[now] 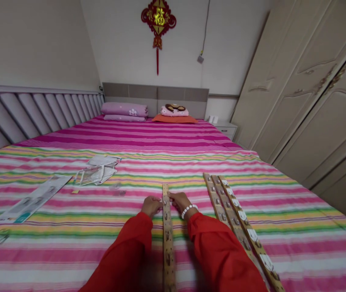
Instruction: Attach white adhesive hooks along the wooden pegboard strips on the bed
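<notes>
A long wooden strip (167,239) studded with small metal hooks lies lengthwise on the striped bedspread (69,239), running from the bottom edge away from me. My left hand (151,205) pinches its left side near the far end. My right hand (180,201), with a white bead bracelet at the wrist, presses fingers against the strip's right side at the same spot. Both arms wear red sleeves. What the fingertips hold at the strip is too small to make out.
To the right lie three more wooden strips (236,221) with hooks and white tags. Torn clear packets (97,172) and a flat printed card (31,200) lie at left. Pillows (124,110) sit by the headboard; a cream wardrobe (312,101) stands on the right.
</notes>
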Available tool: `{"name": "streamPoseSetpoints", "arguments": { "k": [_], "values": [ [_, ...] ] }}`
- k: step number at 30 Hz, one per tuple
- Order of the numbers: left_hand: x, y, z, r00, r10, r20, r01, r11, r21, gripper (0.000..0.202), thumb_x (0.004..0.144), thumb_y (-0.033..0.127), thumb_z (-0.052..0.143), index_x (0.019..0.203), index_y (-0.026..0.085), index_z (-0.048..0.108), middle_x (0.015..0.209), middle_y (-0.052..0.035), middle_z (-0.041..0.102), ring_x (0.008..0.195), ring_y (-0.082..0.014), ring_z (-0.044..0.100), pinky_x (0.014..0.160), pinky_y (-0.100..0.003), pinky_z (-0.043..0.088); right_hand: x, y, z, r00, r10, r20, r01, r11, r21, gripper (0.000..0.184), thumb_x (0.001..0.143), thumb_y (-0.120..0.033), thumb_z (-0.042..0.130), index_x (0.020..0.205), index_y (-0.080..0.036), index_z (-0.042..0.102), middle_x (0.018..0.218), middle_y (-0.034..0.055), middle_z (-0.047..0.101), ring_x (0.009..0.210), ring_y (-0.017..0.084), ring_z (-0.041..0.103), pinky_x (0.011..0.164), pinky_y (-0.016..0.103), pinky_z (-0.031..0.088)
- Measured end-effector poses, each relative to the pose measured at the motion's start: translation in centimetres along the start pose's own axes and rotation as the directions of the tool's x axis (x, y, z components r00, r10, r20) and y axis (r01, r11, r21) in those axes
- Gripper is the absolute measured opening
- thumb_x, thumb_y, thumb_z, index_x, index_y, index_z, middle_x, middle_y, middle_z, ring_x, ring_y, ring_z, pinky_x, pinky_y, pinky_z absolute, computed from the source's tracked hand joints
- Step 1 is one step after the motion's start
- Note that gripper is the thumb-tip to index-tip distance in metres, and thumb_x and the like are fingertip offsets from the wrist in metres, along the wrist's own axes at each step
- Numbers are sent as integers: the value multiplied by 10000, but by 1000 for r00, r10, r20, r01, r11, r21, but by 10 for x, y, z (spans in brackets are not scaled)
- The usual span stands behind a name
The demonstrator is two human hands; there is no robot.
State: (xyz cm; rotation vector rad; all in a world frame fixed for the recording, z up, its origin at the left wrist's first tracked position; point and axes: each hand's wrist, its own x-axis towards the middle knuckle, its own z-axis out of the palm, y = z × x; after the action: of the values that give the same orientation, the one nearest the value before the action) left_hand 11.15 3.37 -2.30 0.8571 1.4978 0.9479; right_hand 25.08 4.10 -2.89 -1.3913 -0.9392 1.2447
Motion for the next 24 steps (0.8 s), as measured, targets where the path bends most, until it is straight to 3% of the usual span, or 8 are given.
{"name": "streamPoseSetpoints", "arguments": {
  "k": [3, 6, 10, 15, 24],
  "values": [
    [-2, 3, 1, 1000, -3, -3, 3, 1000, -8, 246, 427, 58, 677, 521, 208, 506, 376, 32, 521, 454, -166, 554, 474, -255, 386, -14, -8, -8, 987, 93, 130, -89, 995, -42, 369, 608, -338, 762, 385, -172, 520, 263, -36, 424, 244, 62, 280, 296, 214, 145],
    [-4, 5, 1, 1000, -6, -5, 6, 1000, -5, 240, 419, 50, 666, 493, 206, 499, 362, 36, 505, 455, -170, 553, 478, -259, 390, -22, -12, -13, 974, 129, 185, -119, 991, -60, 262, 514, -225, 807, 456, -159, 559, 317, -33, 511, 263, 62, 341, 296, 186, 150],
    [-5, 6, 1, 1000, -5, -4, 5, 1000, 7, 238, 426, 42, 657, 486, 203, 493, 354, 38, 500, 436, -163, 536, 481, -262, 399, -22, -13, -13, 969, 150, 198, -144, 989, -44, 201, 485, -143, 777, 504, -157, 577, 328, -48, 529, 268, 57, 354, 296, 169, 151],
    [-9, 8, 1, 1000, 13, 1, -13, 1000, 15, 239, 450, 47, 647, 496, 201, 470, 355, 47, 487, 407, -140, 506, 445, -236, 368, -18, -12, -13, 960, 171, 221, -169, 985, -28, 147, 534, -152, 737, 492, -137, 597, 322, -34, 521, 258, 50, 334, 291, 167, 144],
    [-15, 12, 1, 998, 25, 66, -28, 999, 42, 227, 479, 40, 632, 680, 143, 659, 349, 49, 483, 378, -99, 450, 405, -194, 310, -7, -10, -11, 955, 250, 162, -245, 968, -55, 335, 599, -201, 730, 361, -176, 494, 227, -40, 385, 226, 50, 237, 266, 185, 101]
  ]
}}
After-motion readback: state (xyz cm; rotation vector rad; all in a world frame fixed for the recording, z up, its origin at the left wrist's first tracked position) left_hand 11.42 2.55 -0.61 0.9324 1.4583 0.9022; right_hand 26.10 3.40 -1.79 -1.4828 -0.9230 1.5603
